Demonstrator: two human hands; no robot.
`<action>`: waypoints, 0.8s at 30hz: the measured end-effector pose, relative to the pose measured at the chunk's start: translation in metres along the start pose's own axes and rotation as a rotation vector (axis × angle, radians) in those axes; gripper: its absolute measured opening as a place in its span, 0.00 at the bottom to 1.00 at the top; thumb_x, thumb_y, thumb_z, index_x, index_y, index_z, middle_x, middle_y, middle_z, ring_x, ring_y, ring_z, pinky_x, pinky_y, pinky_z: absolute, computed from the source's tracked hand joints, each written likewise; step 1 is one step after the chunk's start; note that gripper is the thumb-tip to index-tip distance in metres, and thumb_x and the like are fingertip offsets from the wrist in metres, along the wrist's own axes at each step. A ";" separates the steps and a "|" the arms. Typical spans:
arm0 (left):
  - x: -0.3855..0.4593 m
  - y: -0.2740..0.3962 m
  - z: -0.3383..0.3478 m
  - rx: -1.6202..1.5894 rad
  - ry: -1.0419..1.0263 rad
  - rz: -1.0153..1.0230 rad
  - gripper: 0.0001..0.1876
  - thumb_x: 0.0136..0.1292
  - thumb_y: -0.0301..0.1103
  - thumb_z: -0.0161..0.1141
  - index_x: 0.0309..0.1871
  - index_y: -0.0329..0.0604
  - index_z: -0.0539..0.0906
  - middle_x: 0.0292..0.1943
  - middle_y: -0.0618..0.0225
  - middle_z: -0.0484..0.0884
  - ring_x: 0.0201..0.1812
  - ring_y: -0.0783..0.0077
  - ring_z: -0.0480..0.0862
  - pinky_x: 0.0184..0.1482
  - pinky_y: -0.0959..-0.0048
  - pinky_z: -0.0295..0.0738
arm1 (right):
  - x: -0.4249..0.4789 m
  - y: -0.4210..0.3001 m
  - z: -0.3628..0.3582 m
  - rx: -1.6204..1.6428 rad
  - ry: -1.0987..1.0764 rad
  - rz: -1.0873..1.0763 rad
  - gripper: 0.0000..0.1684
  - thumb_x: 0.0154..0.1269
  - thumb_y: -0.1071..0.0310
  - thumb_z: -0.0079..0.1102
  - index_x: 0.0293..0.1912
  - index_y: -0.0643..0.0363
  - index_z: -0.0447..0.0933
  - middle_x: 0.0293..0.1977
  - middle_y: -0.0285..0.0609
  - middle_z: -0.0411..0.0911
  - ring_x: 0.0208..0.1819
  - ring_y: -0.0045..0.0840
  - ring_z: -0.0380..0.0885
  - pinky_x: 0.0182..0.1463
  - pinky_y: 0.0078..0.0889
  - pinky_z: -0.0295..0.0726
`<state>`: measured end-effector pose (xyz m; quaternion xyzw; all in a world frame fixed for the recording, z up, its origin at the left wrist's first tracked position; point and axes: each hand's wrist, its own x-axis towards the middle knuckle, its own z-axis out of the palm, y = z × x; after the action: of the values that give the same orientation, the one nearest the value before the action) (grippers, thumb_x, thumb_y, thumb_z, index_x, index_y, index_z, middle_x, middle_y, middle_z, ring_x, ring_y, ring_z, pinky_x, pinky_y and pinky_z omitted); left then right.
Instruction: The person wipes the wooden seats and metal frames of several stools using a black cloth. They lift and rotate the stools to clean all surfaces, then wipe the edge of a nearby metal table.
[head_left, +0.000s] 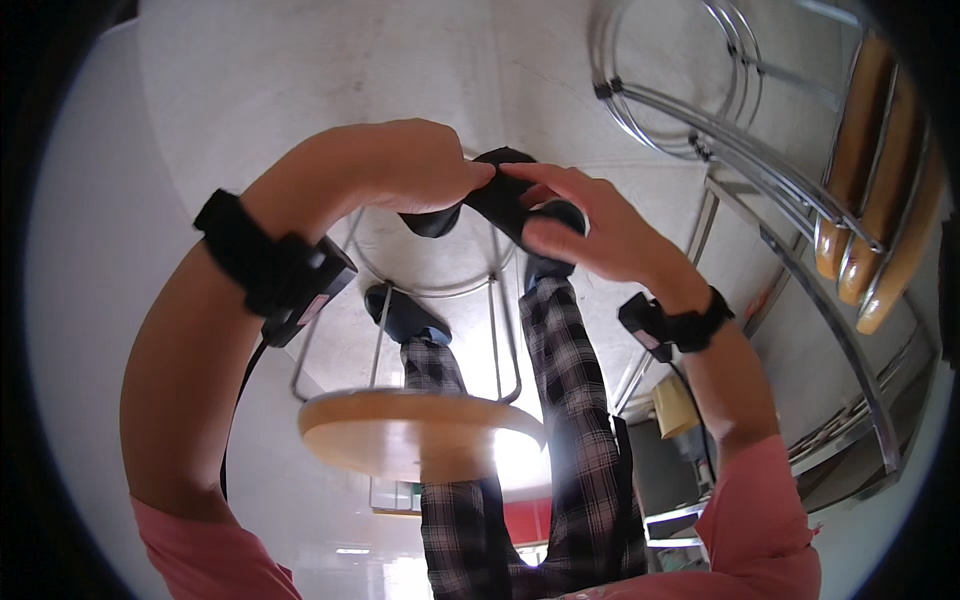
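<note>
A black, soft-looking piece (491, 199), perhaps of fabric, hangs between my two hands, in front of the floor. My left hand (397, 169) pinches its upper edge, back of the hand towards me and most fingers hidden. A lower lobe of the piece shows beneath that hand. From the other side, my right hand (592, 214) holds it, the index fingertip on the top part and the thumb across the lower end. What kind of article it is cannot be made out. Both wrists wear black straps carrying small boxes with cables.
A stool with a round wooden seat (420, 435) and metal legs stands between my plaid-trousered legs (566, 360). Several stacked stools (862, 195) with metal rings lean at the right. Below them runs a metal frame (825, 352). A white surface (82, 262) lies at the left.
</note>
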<state>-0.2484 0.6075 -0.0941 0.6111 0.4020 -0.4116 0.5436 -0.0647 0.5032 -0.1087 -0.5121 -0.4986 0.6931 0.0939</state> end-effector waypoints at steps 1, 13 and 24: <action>-0.024 -0.006 -0.006 0.017 0.032 -0.037 0.27 0.67 0.51 0.40 0.29 0.36 0.80 0.20 0.62 0.76 0.24 0.66 0.75 0.31 0.67 0.68 | 0.004 -0.019 0.006 -0.205 0.021 -0.113 0.25 0.61 0.63 0.56 0.59 0.54 0.68 0.37 0.45 0.77 0.39 0.30 0.77 0.43 0.29 0.74; -0.178 -0.180 0.160 -0.490 0.056 0.069 0.25 0.67 0.52 0.41 0.38 0.39 0.80 0.29 0.52 0.81 0.34 0.51 0.81 0.39 0.60 0.74 | 0.054 -0.168 0.163 -0.501 -0.910 0.008 0.25 0.56 0.72 0.43 0.53 0.49 0.75 0.38 0.53 0.79 0.38 0.44 0.78 0.42 0.38 0.76; -0.098 -0.212 0.204 -0.965 -0.035 0.506 0.30 0.71 0.54 0.34 0.43 0.32 0.76 0.29 0.58 0.76 0.33 0.66 0.73 0.37 0.69 0.70 | 0.112 -0.127 0.204 -0.543 -0.833 0.271 0.24 0.55 0.75 0.43 0.51 0.54 0.78 0.42 0.50 0.79 0.42 0.38 0.78 0.46 0.31 0.75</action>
<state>-0.4945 0.4180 -0.0867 0.3632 0.3764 -0.0469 0.8510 -0.3280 0.5157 -0.0819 -0.2587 -0.5849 0.6896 -0.3397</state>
